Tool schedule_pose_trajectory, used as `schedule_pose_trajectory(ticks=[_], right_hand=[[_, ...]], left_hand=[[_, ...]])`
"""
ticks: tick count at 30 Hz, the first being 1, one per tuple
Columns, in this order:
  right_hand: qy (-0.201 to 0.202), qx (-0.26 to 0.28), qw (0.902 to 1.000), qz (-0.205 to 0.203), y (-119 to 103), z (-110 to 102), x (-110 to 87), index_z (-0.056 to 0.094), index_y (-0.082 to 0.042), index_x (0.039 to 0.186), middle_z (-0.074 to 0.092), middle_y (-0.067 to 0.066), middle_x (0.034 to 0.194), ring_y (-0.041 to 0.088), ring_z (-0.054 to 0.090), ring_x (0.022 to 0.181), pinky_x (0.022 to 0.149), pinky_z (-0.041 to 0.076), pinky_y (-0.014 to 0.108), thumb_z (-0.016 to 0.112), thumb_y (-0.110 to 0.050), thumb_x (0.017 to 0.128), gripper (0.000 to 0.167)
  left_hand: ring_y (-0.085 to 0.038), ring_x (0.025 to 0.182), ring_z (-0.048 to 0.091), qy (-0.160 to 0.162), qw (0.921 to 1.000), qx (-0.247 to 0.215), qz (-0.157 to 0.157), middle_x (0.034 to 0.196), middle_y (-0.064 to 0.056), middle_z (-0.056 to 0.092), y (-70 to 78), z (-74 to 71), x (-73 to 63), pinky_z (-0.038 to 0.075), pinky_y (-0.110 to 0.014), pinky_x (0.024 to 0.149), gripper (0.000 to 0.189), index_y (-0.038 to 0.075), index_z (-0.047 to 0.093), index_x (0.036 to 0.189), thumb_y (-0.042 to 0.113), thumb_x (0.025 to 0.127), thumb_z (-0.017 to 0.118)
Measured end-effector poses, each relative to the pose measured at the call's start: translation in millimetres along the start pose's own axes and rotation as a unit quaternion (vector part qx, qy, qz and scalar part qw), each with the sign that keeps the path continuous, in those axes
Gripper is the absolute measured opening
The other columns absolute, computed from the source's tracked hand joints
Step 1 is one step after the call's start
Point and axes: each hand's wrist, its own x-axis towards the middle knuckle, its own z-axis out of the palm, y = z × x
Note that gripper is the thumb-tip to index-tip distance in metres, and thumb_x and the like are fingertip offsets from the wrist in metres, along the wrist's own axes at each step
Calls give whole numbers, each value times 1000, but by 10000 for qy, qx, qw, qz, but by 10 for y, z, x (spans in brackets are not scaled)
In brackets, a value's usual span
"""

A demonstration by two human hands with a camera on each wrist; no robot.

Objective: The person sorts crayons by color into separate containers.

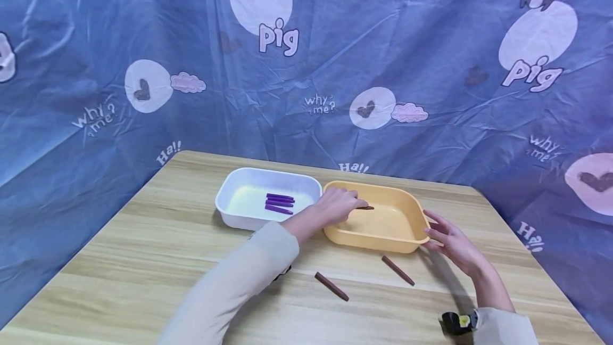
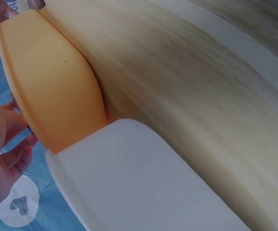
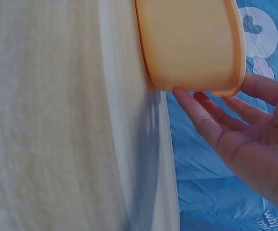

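My left hand (image 1: pixel 339 206) pinches a brown crayon (image 1: pixel 367 208), whose end shows beyond the fingertips, above the inside of a yellow-orange plastic bin (image 1: pixel 378 241). At that bin's right end, my right hand (image 1: pixel 454 241) holds the rim and outer wall; the right wrist view shows the fingers (image 3: pixel 201 113) against the wall's underside. Two brown crayons, one nearer the left arm (image 1: pixel 331 286) and one close to the bin's front (image 1: pixel 398 270), lie on the table. To the left stands a white bin (image 1: pixel 239 221) containing several purple crayons (image 1: pixel 279 203).
Both bins stand side by side, end to end, towards the back of the wood-grain table (image 1: pixel 143 260). Behind the table hangs a blue printed cloth (image 1: pixel 287 95), which continues along both sides.
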Motion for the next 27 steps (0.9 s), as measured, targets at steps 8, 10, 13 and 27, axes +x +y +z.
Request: schedule_pose_trajectory(ticks=[8,10,13,27], right_hand=[[-12,114,9999,-92,15,-2,-8,0,9,142,15,39,133,15,56,100,83,50,30,43,-8,98,64],[-19,165,9998,-131,16,8,-8,0,10,142,16,39,132,15,56,99,83,50,30,43,-7,97,64],[-29,227,9996,-166,21,18,-6,1,10,141,18,39,130,16,56,100,83,51,31,43,-6,97,63],[41,206,9998,7,-15,41,-35,-1,7,143,14,40,135,16,55,102,85,49,31,41,-8,98,63]], left_hand=[[-13,75,56,-380,9983,-296,-325,95,6,59,17,155,185,42,-22,48,50,33,57,125,7,82,63],[-13,74,56,-412,9978,-355,-379,94,6,60,18,198,221,41,-22,48,49,32,58,124,7,82,62],[-12,73,56,-449,9970,-423,-462,93,6,60,25,246,270,41,-22,47,45,32,61,121,7,83,61],[-14,74,56,-755,9951,-279,-577,94,4,62,69,399,414,45,-23,52,37,31,64,116,12,85,59]])
